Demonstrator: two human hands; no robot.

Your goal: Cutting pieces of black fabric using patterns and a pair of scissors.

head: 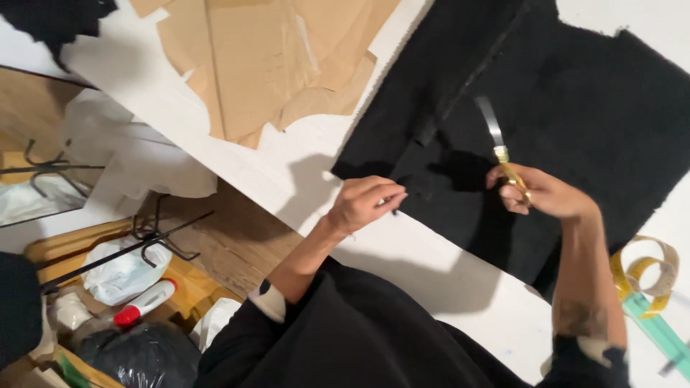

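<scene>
The person is cutting a large piece of thick black fleecy fabric [575, 108] that is lying flat across the white desk [417, 251]. The right hand [540, 192] is closing its grip around the gold-coloured handles of a pair of scissors [502, 151], with the silver blades pointing away from the body and resting over the cloth. The left hand [363, 201] is pinching the near edge of the fabric, fingertips pressed together on a small fold or strip of it, and seems to be holding the cloth taut near the desk's edge.

Judging from this, the cutting step is under way, and the next move would call for keeping the cloth flat and tensioned while the blades are guided along the intended line.

Much is hard to read. The black cloth is swallowing detail, so any seam, chalk mark or cut already made cannot be told apart; a darker ridge is running up its middle, but what it is remains unclear. The scissor blades are blurred, so whether they are parted cannot be told. Tan paper pattern pieces [273, 57] are lying further up the desk, cut off by the frame, and a yellow measuring tape [647, 276] is coiling beside the right forearm.
</scene>
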